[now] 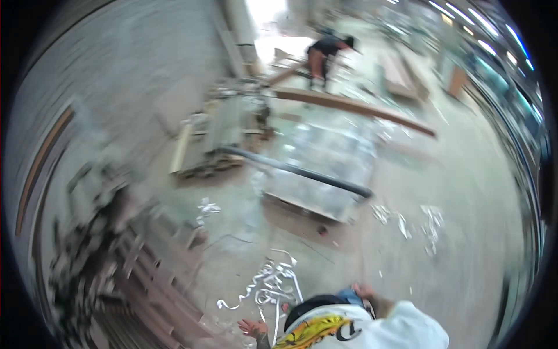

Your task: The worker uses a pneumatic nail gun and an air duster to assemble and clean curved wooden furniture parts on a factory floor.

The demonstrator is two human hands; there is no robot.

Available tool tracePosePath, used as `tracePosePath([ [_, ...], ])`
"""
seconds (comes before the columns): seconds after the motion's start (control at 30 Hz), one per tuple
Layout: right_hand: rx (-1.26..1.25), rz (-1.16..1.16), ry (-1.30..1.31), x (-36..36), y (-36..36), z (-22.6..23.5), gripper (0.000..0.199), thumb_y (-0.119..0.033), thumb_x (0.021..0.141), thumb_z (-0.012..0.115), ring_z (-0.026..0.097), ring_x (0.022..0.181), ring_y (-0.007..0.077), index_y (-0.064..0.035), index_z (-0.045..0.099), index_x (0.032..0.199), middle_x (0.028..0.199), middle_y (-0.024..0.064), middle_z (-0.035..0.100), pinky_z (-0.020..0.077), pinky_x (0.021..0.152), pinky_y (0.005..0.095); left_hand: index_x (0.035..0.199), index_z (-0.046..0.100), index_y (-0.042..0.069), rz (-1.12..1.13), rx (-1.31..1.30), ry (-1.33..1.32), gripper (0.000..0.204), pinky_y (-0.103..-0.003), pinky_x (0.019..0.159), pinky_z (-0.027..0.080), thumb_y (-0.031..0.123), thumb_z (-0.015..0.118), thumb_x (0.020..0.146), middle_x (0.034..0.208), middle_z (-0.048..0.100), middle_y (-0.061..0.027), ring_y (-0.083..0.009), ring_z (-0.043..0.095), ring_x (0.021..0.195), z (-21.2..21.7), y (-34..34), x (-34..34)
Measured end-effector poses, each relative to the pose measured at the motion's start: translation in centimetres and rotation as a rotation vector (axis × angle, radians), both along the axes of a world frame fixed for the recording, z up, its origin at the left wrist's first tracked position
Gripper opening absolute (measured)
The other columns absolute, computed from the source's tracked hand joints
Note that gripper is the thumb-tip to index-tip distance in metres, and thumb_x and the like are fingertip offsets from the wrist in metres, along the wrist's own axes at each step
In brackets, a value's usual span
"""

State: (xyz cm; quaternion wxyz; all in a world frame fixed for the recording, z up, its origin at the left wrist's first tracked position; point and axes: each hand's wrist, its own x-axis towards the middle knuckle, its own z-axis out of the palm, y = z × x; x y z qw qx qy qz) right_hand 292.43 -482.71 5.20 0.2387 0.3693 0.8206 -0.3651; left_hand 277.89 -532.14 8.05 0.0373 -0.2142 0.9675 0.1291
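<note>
- Down low, the left hand (254, 328) shows spread, fingers apart, holding nothing, hovering just beside the white plastic strapping (268, 288) tangled on the floor.
- Right hand (367, 292) sits at the far side of the person's dark cap (317, 303); too blurred to tell its grip.
- Ahead of both hands: a black pipe (296, 170) lying across a plastic-wrapped pallet stack (325, 166).
- Far beyond, another person (326, 52) bends over boards.

A white garment with a yellow and black printed pattern is worn on the person's upper body (354, 331), seen at the lower edge. Both hands, the left hand (254, 328) and the right hand (366, 291), are left bare.
</note>
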Motion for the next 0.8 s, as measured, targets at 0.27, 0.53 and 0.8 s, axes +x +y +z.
tracePosePath([
  [0.27, -0.177, -0.521, -0.109, 14.0, 10.1, -0.7, 0.046, -0.041, 0.083, 0.043, 0.063, 0.084, 0.0327, -0.0013, 0.066, 0.086, 0.090, 0.0204, 0.065, 0.0481, 0.079, 0.0396, 0.076, 0.068, 0.002, -0.413, 0.362, -0.490, 0.022, -0.038, 0.062, 0.048, 0.023, 0.060, 0.076, 0.069, 0.063, -0.0128, -0.0245, 0.061, 0.064, -2.0, 14.6, 3.7],
  [0.53, -0.342, -1.047, 0.094, 25.8, 20.6, 0.0, 0.041, -0.039, 0.086, 0.047, 0.058, 0.052, 0.0152, -0.0060, 0.060, 0.065, 0.056, 0.0059, 0.058, 0.0499, 0.051, 0.0293, 0.091, 0.063, 0.007, -0.967, 0.394, -0.768, 0.019, -0.037, 0.061, 0.046, 0.024, 0.062, 0.082, 0.076, 0.061, -0.0074, -0.0199, 0.057, 0.068, 0.8, 44.3, 0.9],
  [0.8, -0.284, -1.469, 0.034, 27.9, 23.5, 5.3, 0.054, -0.049, 0.086, 0.040, 0.059, 0.055, 0.0219, -0.0020, 0.060, 0.071, 0.065, 0.0124, 0.061, 0.0509, 0.064, 0.0378, 0.117, 0.052, 0.012, -1.197, 0.566, -1.116, 0.039, -0.045, 0.076, 0.049, 0.031, 0.062, 0.084, 0.097, 0.063, -0.0109, -0.0254, 0.058, 0.088, 0.2, 61.5, -6.7],
])
